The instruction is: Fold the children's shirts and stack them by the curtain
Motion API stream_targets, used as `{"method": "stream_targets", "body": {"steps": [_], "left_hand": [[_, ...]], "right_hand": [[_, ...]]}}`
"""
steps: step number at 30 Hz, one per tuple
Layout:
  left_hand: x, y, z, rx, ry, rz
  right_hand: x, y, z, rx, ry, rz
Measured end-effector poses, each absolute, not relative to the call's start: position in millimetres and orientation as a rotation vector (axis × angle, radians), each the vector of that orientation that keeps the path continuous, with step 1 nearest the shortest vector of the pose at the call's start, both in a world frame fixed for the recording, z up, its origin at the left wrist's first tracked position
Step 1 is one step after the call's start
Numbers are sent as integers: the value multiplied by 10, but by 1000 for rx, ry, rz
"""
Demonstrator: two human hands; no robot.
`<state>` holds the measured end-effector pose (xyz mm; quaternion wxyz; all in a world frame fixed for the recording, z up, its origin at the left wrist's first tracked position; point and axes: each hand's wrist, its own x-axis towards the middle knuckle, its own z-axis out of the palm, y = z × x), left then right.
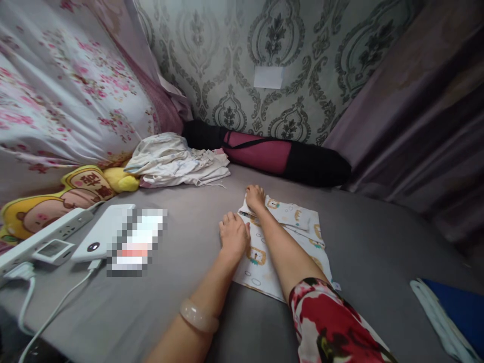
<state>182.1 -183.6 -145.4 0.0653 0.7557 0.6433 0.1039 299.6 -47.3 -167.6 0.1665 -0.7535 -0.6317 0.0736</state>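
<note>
A small white garment (291, 237) printed with yellow lion figures lies flat on the grey bed sheet (189, 302). My left hand (233, 235) rests palm down on the garment's left edge, fingers stretched flat. My right hand (255, 197) reaches further back and presses on the garment's far left corner, fingers curled down onto the cloth. A pale bangle (198, 316) circles my left wrist, and a red floral sleeve (333, 327) covers my right upper arm.
A crumpled heap of white clothes (177, 160) lies behind at the left. A black and maroon roll bag (280, 155) rests along the wall. A white power strip (49, 233), a power bank (102, 236) and cables sit at the left. Folded blue cloth (454, 307) lies at the right.
</note>
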Motion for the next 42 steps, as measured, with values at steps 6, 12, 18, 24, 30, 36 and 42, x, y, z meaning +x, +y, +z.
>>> {"method": "stream_targets", "body": {"steps": [6, 12, 18, 24, 30, 36, 42], "left_hand": [[1777, -1762, -1452, 2328, 1811, 480], [1818, -1763, -1596, 2510, 1587, 429], [1820, -1797, -1619, 2522, 1669, 341], [1831, -1838, -1544, 2488, 1689, 350], [1792, -1819, -1533, 2458, 1682, 431], [1787, -1786, -1549, 2520, 1611, 473], [1808, -1812, -1619, 2506, 1678, 355]], "right_hand": [[3320, -553, -1514, -2010, -1899, 226], [3182, -878, -1616, -1823, -2101, 151], [3071, -908, -1706, -1864, -2270, 239], [3012, -931, -1713, -1988, -2142, 160], [3033, -920, -1675, -1933, -2089, 246], [3317, -1168, -1556, -2021, -1939, 253], [3455, -1558, -1691, -2152, -1905, 136]]}}
